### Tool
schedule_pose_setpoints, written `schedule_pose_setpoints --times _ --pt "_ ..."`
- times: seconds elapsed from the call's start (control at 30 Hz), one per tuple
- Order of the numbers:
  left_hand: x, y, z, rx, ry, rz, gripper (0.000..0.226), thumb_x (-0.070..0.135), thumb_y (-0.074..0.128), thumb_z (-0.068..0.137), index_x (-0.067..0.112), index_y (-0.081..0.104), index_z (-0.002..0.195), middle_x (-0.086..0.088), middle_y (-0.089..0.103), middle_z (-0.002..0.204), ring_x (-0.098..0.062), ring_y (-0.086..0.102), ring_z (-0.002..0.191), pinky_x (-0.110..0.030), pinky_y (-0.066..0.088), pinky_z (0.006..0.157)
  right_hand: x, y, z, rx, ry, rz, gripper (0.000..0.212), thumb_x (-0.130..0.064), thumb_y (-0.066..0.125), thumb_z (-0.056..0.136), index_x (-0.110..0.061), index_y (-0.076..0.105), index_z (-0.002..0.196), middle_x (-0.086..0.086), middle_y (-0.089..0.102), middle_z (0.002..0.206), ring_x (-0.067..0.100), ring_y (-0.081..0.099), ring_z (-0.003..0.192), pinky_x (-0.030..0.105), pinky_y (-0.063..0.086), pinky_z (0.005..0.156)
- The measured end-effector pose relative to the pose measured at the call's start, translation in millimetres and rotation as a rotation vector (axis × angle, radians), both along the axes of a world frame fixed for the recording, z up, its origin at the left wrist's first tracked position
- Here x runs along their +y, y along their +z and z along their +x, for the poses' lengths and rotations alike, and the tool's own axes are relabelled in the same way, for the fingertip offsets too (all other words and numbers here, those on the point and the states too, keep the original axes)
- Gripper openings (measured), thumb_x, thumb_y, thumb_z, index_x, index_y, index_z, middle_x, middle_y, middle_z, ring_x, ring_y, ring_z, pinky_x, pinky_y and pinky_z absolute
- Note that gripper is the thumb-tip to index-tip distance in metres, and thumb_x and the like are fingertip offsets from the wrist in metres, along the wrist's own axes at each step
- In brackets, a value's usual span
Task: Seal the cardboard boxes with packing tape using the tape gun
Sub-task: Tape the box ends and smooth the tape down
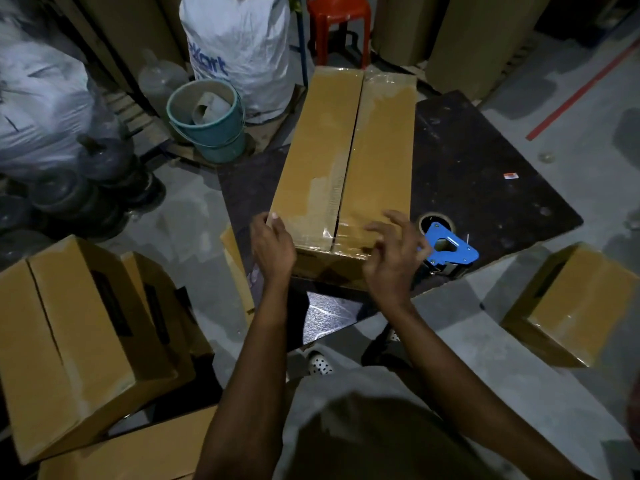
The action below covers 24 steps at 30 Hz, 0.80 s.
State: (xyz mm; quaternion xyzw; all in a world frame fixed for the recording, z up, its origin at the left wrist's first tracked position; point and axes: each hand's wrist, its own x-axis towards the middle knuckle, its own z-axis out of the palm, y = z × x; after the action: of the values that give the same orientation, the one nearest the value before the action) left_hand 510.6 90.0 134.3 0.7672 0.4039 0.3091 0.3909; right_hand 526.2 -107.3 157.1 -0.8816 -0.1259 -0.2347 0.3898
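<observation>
A long cardboard box lies on the dark table, its two top flaps closed with clear tape along the centre seam. My left hand holds the box's near left corner, fingers curled over the edge. Over the near right corner hovers my right hand, fingers spread and loosely bent, blurred, holding nothing. The blue tape gun lies on the table just right of my right hand, with its tape roll behind it.
Cardboard boxes stand on the floor at left and right. A teal bucket, a white sack and a red stool sit behind the table. Dark round objects pile at far left.
</observation>
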Motion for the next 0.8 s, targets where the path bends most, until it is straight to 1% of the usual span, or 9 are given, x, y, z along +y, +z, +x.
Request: schedule_pose_setpoints --times 0.1,0.17,0.33,0.4,0.47,0.57,0.63,0.7,0.8 --pt "-10 -3 -1 -0.126 0.058 -0.044 0.038 0.023 0.038 0.108 -0.004 0.065 0.111 -0.025 0.068 0.108 -0.036 0.063 0.098 -0.035 0.042 0.080 21 -1 -3 0.016 0.180 -0.325 0.021 -0.023 0.057 0.098 -0.026 0.066 0.116 -0.003 0.057 0.140 0.018 0.051 0.132 0.045 0.032 0.098" --pt "-9 -6 -2 -0.222 0.081 -0.187 0.042 0.027 0.038 0.106 -0.002 0.069 0.111 -0.021 0.071 0.107 -0.032 0.065 0.097 -0.034 0.047 0.082 24 -9 -4 0.051 0.176 -0.488 0.024 -0.032 0.047 0.104 -0.025 0.064 0.120 -0.002 0.056 0.143 0.021 0.049 0.134 0.047 0.033 0.100" --pt "-2 -10 6 -0.439 0.211 -0.581 0.029 0.022 0.052 0.099 0.006 0.076 0.099 -0.001 0.075 0.086 -0.020 0.068 0.082 -0.033 0.053 0.080 29 -11 -3 0.137 0.167 -0.525 0.034 -0.041 0.041 0.107 -0.024 0.061 0.128 0.001 0.049 0.153 0.023 0.040 0.145 0.050 0.029 0.111" --pt "-5 -8 3 -0.498 0.225 -0.699 0.026 0.018 0.056 0.102 0.010 0.077 0.090 0.009 0.075 0.077 -0.014 0.068 0.076 -0.031 0.051 0.079 15 -10 -10 0.127 0.159 -0.450 0.037 -0.047 0.047 0.106 -0.025 0.058 0.134 0.001 0.039 0.161 0.022 0.030 0.151 0.050 0.020 0.117" --pt "-5 -7 -6 -0.562 0.182 -0.824 0.034 0.025 0.048 0.107 0.010 0.076 0.096 0.000 0.078 0.082 -0.017 0.070 0.079 -0.028 0.053 0.076 -5 -11 -21 0.210 0.036 -0.289 0.044 -0.050 0.054 0.102 -0.029 0.050 0.140 0.001 0.027 0.166 0.020 0.024 0.153 0.051 0.014 0.118" --pt "3 -11 -14 -0.638 0.176 -1.010 0.047 0.036 0.032 0.111 0.007 0.066 0.123 -0.040 0.054 0.123 -0.034 0.064 0.089 -0.023 0.054 0.065 -24 -12 -28 0.509 -0.164 0.149 0.067 -0.064 0.052 0.096 -0.030 0.033 0.151 0.001 0.021 0.165 0.024 0.029 0.149 0.055 0.024 0.118" --pt "2 -10 -15 -0.627 0.144 -1.031 0.047 0.041 0.037 0.109 0.012 0.064 0.134 -0.032 0.045 0.143 -0.040 0.059 0.119 -0.028 0.056 0.086 -24 -12 -22 0.722 -0.137 0.503 0.071 -0.062 0.057 0.096 -0.030 0.029 0.152 0.003 0.031 0.161 0.025 0.037 0.145 0.051 0.034 0.117" --pt "-7 -1 -13 -0.665 0.091 -1.055 0.051 0.047 0.040 0.107 0.013 0.065 0.135 -0.018 0.066 0.133 -0.034 0.061 0.125 -0.040 0.053 0.101 -18 -7 -19 0.808 -0.063 0.644 0.069 -0.060 0.062 0.094 -0.034 0.031 0.150 0.002 0.045 0.154 0.024 0.050 0.137 0.045 0.043 0.111" --pt "-15 30 2 -0.667 0.046 -1.108 0.048 0.043 0.045 0.106 0.009 0.064 0.134 -0.005 0.077 0.106 -0.022 0.073 0.097 -0.027 0.058 0.075 -11 9 -7 0.764 -0.080 0.660 0.069 -0.068 0.065 0.088 -0.045 0.037 0.147 -0.004 0.054 0.147 0.021 0.059 0.127 0.046 0.051 0.103"
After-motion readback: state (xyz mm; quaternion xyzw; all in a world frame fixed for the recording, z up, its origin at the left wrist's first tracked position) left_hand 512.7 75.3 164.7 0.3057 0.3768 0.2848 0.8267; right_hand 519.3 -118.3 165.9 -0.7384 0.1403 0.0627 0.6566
